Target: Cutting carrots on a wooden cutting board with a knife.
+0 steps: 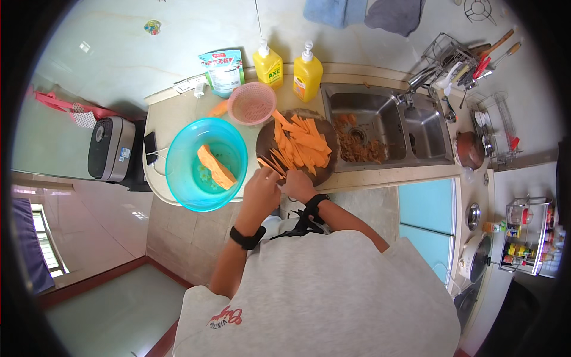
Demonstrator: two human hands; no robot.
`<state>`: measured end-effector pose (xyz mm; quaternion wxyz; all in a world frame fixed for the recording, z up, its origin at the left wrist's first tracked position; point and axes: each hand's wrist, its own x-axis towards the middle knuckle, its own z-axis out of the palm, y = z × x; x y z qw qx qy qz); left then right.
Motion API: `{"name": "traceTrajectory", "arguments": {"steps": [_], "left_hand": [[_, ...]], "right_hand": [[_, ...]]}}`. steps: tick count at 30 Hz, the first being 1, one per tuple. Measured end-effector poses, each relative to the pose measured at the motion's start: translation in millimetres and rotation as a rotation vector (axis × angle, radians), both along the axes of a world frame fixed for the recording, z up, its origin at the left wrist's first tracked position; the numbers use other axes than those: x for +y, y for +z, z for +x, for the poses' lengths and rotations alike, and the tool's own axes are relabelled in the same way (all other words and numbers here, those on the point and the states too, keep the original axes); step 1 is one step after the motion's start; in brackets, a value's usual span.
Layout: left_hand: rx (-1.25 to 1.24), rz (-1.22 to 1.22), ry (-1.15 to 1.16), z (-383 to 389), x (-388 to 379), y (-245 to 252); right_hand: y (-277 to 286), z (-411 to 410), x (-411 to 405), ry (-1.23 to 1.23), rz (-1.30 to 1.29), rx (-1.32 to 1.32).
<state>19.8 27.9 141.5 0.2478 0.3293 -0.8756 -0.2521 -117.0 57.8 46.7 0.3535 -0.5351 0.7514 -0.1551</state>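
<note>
My left hand (pixel 261 189) is curled at the near left edge of a round dark chopping board (pixel 328 127). Close beside it, my right hand (pixel 299 185) is bent over the board's near edge. Thin orange strips (pixel 272 166) lie right at my fingers, along with a narrow dark line that may be a knife blade. What either hand grips is hidden by the fingers. Slices and sticks of orange sweet potato (pixel 303 143) are heaped on the board. To the left, a peeled sweet potato piece (pixel 216 167) rests in a translucent turquoise basin (pixel 174 178).
A pink plastic basket (pixel 252 103) stands behind the basin, near two yellow pump bottles (pixel 268 67) and a blue pouch (pixel 223 71). Peelings (pixel 361 145) lie in the steel double sink (pixel 390 118) on the right. A phone (pixel 151 146) lies at the counter's left end.
</note>
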Motion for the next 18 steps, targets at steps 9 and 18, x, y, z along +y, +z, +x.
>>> {"name": "traceTrajectory", "arguments": {"steps": [9, 18], "left_hand": [[-0.196, 0.004, 0.116, 12, -7, -99], [-0.165, -0.077, 0.076, 1, -3, -107]], "right_hand": [[3, -1, 2, -0.032, 0.049, 0.022], [2, -4, 2, -0.026, 0.018, -0.003]]}}
